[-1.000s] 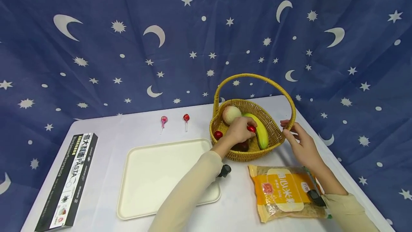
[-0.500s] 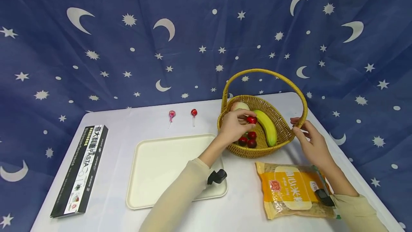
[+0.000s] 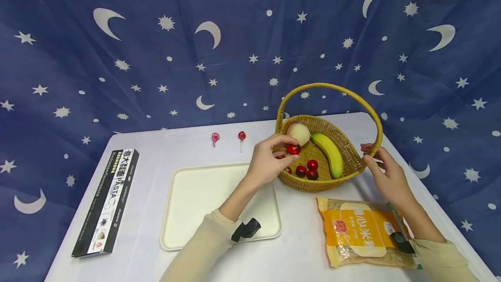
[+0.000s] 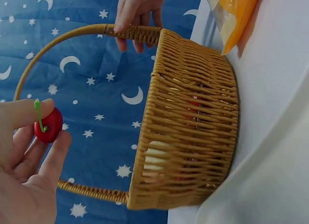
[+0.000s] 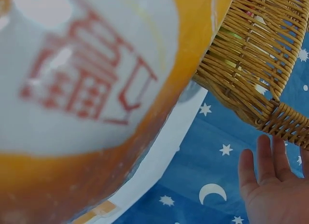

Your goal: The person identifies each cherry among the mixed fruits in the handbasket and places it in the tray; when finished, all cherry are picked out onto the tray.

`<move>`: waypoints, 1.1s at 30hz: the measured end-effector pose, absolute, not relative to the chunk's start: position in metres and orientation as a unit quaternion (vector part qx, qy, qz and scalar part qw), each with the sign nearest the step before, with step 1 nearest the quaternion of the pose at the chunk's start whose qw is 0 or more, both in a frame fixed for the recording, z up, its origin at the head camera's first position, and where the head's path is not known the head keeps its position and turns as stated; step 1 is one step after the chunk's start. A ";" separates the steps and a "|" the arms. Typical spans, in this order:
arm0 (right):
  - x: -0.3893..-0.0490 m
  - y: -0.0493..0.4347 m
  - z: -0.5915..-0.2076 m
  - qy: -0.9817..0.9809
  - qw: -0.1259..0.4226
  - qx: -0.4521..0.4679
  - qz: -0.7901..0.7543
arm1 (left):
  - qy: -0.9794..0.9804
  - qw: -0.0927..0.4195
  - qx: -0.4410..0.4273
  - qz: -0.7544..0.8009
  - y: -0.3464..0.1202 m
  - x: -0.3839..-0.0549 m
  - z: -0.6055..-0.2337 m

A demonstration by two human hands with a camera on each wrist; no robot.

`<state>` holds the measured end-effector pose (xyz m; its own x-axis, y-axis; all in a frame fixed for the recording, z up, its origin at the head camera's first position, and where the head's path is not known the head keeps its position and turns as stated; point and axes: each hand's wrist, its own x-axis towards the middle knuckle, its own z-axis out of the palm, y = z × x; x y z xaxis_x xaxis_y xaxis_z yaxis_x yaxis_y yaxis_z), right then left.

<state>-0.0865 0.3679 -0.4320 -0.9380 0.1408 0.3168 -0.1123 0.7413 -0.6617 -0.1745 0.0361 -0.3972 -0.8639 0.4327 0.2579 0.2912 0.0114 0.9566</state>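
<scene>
My left hand (image 3: pixel 266 162) pinches a red cherry (image 3: pixel 293 149) between thumb and fingers, over the left rim of the wicker basket (image 3: pixel 303 186). A green stem (image 4: pixel 40 119) on this cherry shows in the left wrist view. My right hand (image 3: pixel 389 177) holds the foot of the basket's arched handle (image 3: pixel 377 134) at the right side. Inside the basket lie a peach (image 3: pixel 299 134), a banana (image 3: pixel 329 153) and several more dark red cherries (image 3: pixel 312 164), some partly hidden behind my left hand.
A cream tray (image 3: pixel 211 208) lies left of the basket, below my left forearm. Two lollipops (image 3: pixel 242 136) lie behind it. A black-and-white pasta box (image 3: pixel 107 201) is at the far left. In front of the basket lies an orange noodle packet (image 3: pixel 360 232).
My left hand has lifted the cherry from among the fruit and moved left toward the basket's rim. My right hand stays at the handle. The head view has shifted slightly.
</scene>
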 end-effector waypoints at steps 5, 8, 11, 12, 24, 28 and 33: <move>-0.087 0.367 -0.432 -0.914 0.186 -0.003 0.360 | 0.675 0.052 0.232 0.698 0.007 -0.162 -0.398; -0.089 0.367 -0.432 -0.913 0.190 0.003 0.362 | 0.663 0.039 0.215 0.716 -0.013 -0.157 -0.399; -0.091 0.367 -0.431 -0.912 0.191 0.005 0.363 | 0.664 0.022 0.200 0.720 -0.033 -0.154 -0.399; -0.091 0.367 -0.431 -0.912 0.191 0.005 0.364 | 0.665 0.016 0.195 0.721 -0.039 -0.153 -0.400; -0.089 0.371 -0.434 -0.912 0.186 -0.009 0.366 | 0.688 -0.021 0.136 0.713 -0.101 -0.143 -0.404; -0.089 0.371 -0.435 -0.911 0.186 -0.007 0.367 | 0.705 -0.038 0.103 0.700 -0.120 -0.141 -0.410; -0.089 0.370 -0.434 -0.909 0.189 -0.005 0.371 | 0.726 -0.059 0.062 0.683 -0.144 -0.143 -0.422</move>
